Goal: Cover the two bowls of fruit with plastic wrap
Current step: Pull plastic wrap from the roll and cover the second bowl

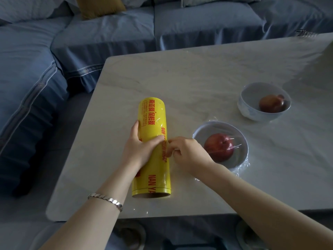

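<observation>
A big yellow roll of plastic wrap (pixel 153 127) with red print lies lengthwise on the pale marble table (pixel 207 73). My left hand (pixel 138 147) grips the roll from its left side. My right hand (pixel 187 152) pinches at the film edge on the roll's right side, fingertips together. Just right of that hand stands a white bowl (pixel 239 159) with a red apple (pixel 219 147) inside, and clear film is stretched over it and bunched at its base. Farther back right, a second white bowl (pixel 252 109) holds a reddish fruit (pixel 271 103) with no film over it.
A blue sofa (pixel 90 42) wraps around the table's far and left sides, with a mustard cushion (pixel 99 6) on it. The table's near edge runs just below the roll. Dark floor and round shapes show beneath my arms.
</observation>
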{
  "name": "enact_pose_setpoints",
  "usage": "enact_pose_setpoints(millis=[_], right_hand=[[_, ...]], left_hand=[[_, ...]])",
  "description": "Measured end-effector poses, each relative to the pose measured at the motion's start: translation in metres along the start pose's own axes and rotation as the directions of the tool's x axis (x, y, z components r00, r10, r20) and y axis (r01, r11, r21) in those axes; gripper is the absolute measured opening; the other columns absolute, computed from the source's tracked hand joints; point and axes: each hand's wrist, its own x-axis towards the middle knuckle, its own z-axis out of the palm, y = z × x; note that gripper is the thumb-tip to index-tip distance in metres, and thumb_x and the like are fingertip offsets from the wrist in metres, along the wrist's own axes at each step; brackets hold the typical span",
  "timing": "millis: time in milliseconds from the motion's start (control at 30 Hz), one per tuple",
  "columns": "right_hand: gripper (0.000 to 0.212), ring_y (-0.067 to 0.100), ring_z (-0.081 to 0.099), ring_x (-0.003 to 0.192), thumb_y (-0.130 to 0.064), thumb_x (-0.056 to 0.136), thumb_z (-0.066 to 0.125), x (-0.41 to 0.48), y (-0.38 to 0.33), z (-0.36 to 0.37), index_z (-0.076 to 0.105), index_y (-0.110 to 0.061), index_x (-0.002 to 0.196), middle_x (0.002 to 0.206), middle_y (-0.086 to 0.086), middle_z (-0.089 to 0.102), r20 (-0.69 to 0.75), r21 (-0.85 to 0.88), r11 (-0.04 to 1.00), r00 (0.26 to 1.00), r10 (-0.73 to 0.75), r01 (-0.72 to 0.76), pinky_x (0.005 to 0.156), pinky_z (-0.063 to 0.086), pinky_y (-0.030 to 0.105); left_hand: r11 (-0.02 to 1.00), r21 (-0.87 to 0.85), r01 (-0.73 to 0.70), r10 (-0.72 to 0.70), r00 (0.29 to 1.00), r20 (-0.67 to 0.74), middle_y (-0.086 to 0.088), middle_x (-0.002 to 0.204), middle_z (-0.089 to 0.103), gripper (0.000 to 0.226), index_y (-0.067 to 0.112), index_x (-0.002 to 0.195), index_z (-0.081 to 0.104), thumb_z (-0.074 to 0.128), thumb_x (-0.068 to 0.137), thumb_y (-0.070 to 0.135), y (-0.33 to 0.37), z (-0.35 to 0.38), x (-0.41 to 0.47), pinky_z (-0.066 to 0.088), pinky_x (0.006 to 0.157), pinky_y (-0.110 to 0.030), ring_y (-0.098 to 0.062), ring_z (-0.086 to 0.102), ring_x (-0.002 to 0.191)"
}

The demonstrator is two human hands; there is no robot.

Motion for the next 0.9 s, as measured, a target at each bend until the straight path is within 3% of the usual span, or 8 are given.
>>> enact_pose_setpoints(millis=[200, 367, 467, 533, 600, 667, 733, 900], right_hand=[[0.038, 0.02, 0.058, 0.109, -0.003, 0.069, 0.036, -0.016, 0.009, -0.008, 0.073, -0.007, 0.066, 0.129, 0.003, 0.06, 0.066, 0.022, 0.982, 0.98, -0.19, 0.189, 0.091, 0.044, 0.026], [0.031, 0.014, 0.051, 0.117, -0.002, 0.082, 0.045, -0.032, 0.012, -0.02, 0.075, -0.012, 0.084, 0.136, -0.003, 0.053, 0.174, -0.007, 0.986, 0.971, -0.165, 0.168, 0.086, 0.029, 0.002], [0.026, 0.015, 0.042, 0.126, -0.023, 0.09, 0.049, -0.031, -0.002, -0.024, 0.072, -0.012, 0.095, 0.136, 0.002, 0.052, 0.279, -0.02, 0.994, 0.955, -0.1, 0.11, 0.1, 0.032, 0.022], [0.044, 0.018, 0.04, 0.126, -0.045, 0.091, 0.044, -0.024, -0.01, -0.017, 0.071, -0.012, 0.096, 0.13, 0.006, 0.054, 0.329, -0.084, 0.996, 0.944, 0.019, 0.01, 0.103, 0.034, 0.035], [0.047, 0.018, 0.048, 0.115, -0.056, 0.085, 0.048, -0.017, -0.013, -0.006, 0.071, -0.015, 0.087, 0.116, 0.004, 0.059, 0.319, -0.15, 0.988, 0.945, 0.076, -0.028, 0.095, 0.043, 0.038], [0.029, 0.016, 0.056, 0.089, -0.048, 0.078, 0.061, -0.014, -0.013, 0.0, 0.064, -0.022, 0.067, 0.092, -0.001, 0.062, 0.278, -0.098, 0.994, 0.957, 0.08, -0.055, 0.079, 0.05, 0.035], [0.026, 0.014, 0.052, 0.066, -0.035, 0.074, 0.066, -0.014, -0.013, 0.002, 0.052, -0.024, 0.055, 0.072, -0.005, 0.056, 0.257, -0.017, 0.994, 0.96, 0.111, -0.11, 0.064, 0.048, 0.031], [0.034, 0.01, 0.039, 0.049, -0.022, 0.069, 0.067, -0.019, -0.012, 0.008, 0.043, -0.019, 0.044, 0.053, -0.004, 0.044, 0.141, 0.047, 0.987, 0.979, 0.147, -0.155, 0.049, 0.033, 0.024]], left_hand=[[0.999, -0.038, -0.006, 0.006, 1.0, 0.012, 0.005, 0.136, 0.051, 0.091, 0.036, 0.144, 0.025, 0.076, 0.069, 0.045, -0.002, -0.001, 0.0, 0.043, 0.094, -0.034, -0.021, 0.053, 0.116], [0.998, -0.06, 0.014, -0.014, 1.0, 0.01, 0.006, 0.133, 0.053, 0.092, 0.038, 0.142, 0.026, 0.077, 0.067, 0.047, -0.004, 0.0, 0.001, 0.045, 0.096, -0.037, -0.02, 0.056, 0.112], [0.999, -0.052, 0.012, -0.011, 1.0, 0.006, 0.007, 0.133, 0.052, 0.092, 0.037, 0.143, 0.025, 0.076, 0.067, 0.047, -0.004, 0.001, 0.0, 0.044, 0.093, -0.033, -0.019, 0.055, 0.113], [0.998, -0.061, 0.011, -0.011, 1.0, 0.004, 0.007, 0.133, 0.053, 0.092, 0.038, 0.143, 0.026, 0.077, 0.067, 0.046, -0.004, 0.0, 0.001, 0.045, 0.094, -0.034, -0.019, 0.056, 0.112], [0.998, -0.061, 0.016, -0.016, 1.0, 0.005, 0.006, 0.133, 0.054, 0.091, 0.038, 0.142, 0.026, 0.077, 0.067, 0.046, -0.004, 0.0, 0.0, 0.046, 0.095, -0.036, -0.019, 0.057, 0.112], [0.998, -0.061, 0.022, -0.022, 1.0, 0.006, 0.006, 0.132, 0.054, 0.09, 0.038, 0.143, 0.026, 0.077, 0.068, 0.045, -0.003, 0.0, 0.0, 0.046, 0.095, -0.036, -0.019, 0.057, 0.11], [0.998, -0.058, 0.02, -0.02, 1.0, 0.002, 0.006, 0.132, 0.054, 0.09, 0.038, 0.143, 0.026, 0.077, 0.068, 0.044, -0.003, 0.002, 0.0, 0.046, 0.095, -0.035, -0.019, 0.057, 0.111], [1.0, 0.011, 0.006, -0.006, 1.0, -0.019, 0.005, 0.137, 0.05, 0.093, 0.036, 0.144, 0.023, 0.076, 0.068, 0.044, 0.003, 0.006, -0.001, 0.039, 0.094, -0.031, -0.02, 0.052, 0.12]])
